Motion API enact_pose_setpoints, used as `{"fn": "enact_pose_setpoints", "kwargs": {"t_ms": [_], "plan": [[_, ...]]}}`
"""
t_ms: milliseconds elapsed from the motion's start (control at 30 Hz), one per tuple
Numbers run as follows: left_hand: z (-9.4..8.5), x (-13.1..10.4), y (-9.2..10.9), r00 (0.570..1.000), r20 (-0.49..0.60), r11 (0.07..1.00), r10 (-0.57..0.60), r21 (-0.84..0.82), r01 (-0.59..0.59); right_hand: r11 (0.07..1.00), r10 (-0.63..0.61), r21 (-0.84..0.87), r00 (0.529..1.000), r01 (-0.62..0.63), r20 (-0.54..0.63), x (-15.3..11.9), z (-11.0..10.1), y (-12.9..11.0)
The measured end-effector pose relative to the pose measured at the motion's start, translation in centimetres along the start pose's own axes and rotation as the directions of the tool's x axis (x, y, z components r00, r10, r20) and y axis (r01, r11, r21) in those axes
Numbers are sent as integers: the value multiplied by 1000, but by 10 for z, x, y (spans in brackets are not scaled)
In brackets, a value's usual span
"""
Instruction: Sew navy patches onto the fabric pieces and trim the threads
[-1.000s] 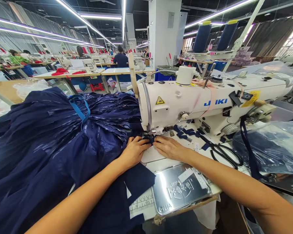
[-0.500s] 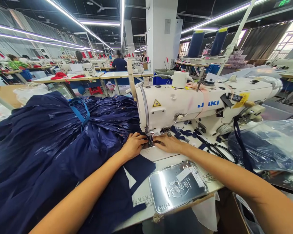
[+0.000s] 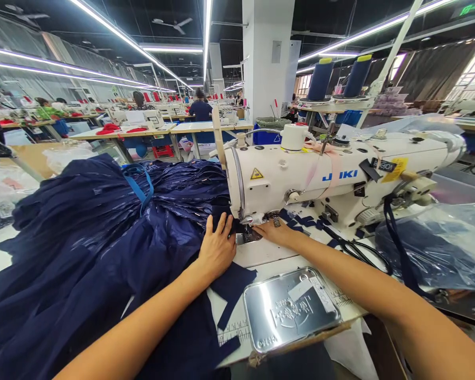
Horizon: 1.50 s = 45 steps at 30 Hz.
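My left hand (image 3: 218, 247) lies with spread fingers on the navy fabric (image 3: 174, 232), just left of the needle area. From the other side, my right hand (image 3: 277, 233) reaches in with stretched fingers, their tips beside the presser foot and needle plate (image 3: 250, 236). A white sewing machine (image 3: 277, 174) stands over both hands. Dark cloth sits under its needle, partly hidden by the machine head and my fingers. The large gathered pile of navy fabric, with a blue strap (image 3: 140, 190) across it, fills the left side.
A shiny metal tin lid (image 3: 277, 322) with a label lies at the table's front edge. Black scissors (image 3: 354, 248) and small navy scraps (image 3: 301, 220) are right of the needle. A clear plastic bag (image 3: 439, 248) of dark cloth lies at the right.
My left hand has shifted away from the needle and its fingers have spread over the fabric. My right hand stays near the presser foot. The whole view has shifted slightly.
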State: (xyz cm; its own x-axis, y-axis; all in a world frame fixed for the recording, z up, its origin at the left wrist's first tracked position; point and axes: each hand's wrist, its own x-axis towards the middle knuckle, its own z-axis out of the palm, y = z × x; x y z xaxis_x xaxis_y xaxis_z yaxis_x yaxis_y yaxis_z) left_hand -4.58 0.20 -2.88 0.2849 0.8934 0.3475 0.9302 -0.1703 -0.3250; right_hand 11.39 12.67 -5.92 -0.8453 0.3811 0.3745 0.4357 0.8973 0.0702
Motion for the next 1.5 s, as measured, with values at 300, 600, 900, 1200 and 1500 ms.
{"fn": "enact_pose_setpoints", "kwargs": {"t_ms": [300, 600, 900, 1200, 1500], "plan": [[10, 14, -17, 989, 145, 995, 13, -99, 1, 990, 46, -140, 994, -32, 97, -7, -19, -14], [14, 17, -19, 987, 159, 990, 30, -142, -7, 991, 45, -132, 990, -27, 132, -4, -19, -18], [21, 29, -19, 982, 186, 985, 1, -170, 32, 987, 97, -137, 992, -85, 80, -7, -5, -19], [24, 36, -19, 981, 195, 987, -16, -154, 47, 982, 148, -125, 988, -140, 52, -5, -1, -21], [3, 1, 6, 1000, -21, 994, 0, -109, -2, 996, 80, -58, 988, -73, 135, -15, -34, -21]]}}
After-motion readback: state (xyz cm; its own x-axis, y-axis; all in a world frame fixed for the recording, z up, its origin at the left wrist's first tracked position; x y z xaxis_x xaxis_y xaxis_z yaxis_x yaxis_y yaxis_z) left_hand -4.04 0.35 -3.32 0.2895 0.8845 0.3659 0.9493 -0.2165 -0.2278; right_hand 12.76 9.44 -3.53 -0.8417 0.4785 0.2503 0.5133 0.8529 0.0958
